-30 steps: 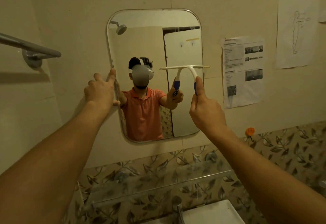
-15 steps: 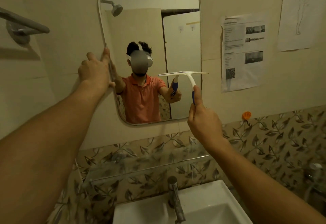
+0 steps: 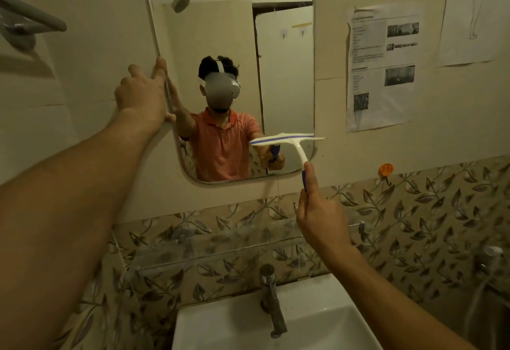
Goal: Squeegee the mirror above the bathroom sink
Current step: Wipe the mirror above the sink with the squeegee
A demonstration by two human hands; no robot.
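Note:
A rounded rectangular mirror hangs on the beige wall above the white sink. My left hand grips the mirror's left edge at mid height, fingers curled round the rim. My right hand holds the blue handle of a white squeegee. Its blade lies flat and level against the glass near the mirror's lower right corner, the right tip reaching just past the mirror's edge. The mirror reflects a person in an orange shirt with a headset.
A chrome tap stands at the sink's back. A clear glass shelf runs below the mirror on leaf-patterned tiles. Printed papers are taped on the wall at right, an orange hook beneath them. A grey towel bar juts out at left.
My right hand has drawn the squeegee down the right side of the mirror, from mid height to near the bottom. The view tilted down, showing more sink. My left hand stayed on the edge.

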